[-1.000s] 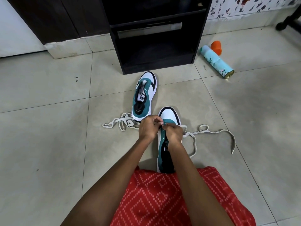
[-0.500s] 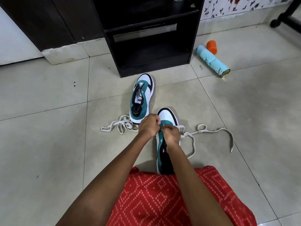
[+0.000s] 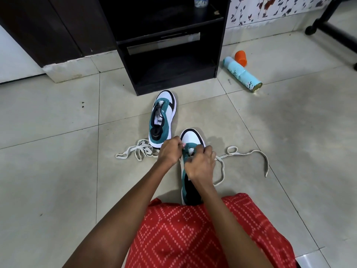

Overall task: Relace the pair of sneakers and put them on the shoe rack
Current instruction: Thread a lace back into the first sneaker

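Two teal, white and black sneakers stand on the tiled floor. The near sneaker point(image 3: 191, 138) lies in front of my lap, toe pointing away. My left hand point(image 3: 170, 151) and my right hand point(image 3: 201, 163) meet over its front eyelets, fingers curled and pinching its cream lace point(image 3: 249, 152), whose free length trails to the right. The far sneaker point(image 3: 162, 120) sits unlaced, and its loose lace point(image 3: 135, 151) lies bunched by its heel. The black shoe rack point(image 3: 170, 45) stands just beyond, lower shelf open.
A light blue spray can point(image 3: 243, 76) lies on its side at the right of the rack, with an orange cap point(image 3: 241, 58) beside it. A black chair base point(image 3: 332, 29) is at the far right. Red patterned cloth point(image 3: 193, 238) covers my lap.
The view has tilted up a little, so the shoes sit lower in frame. My hands stay at the near sneaker's front eyelets, the right one shifted slightly back along the shoe.
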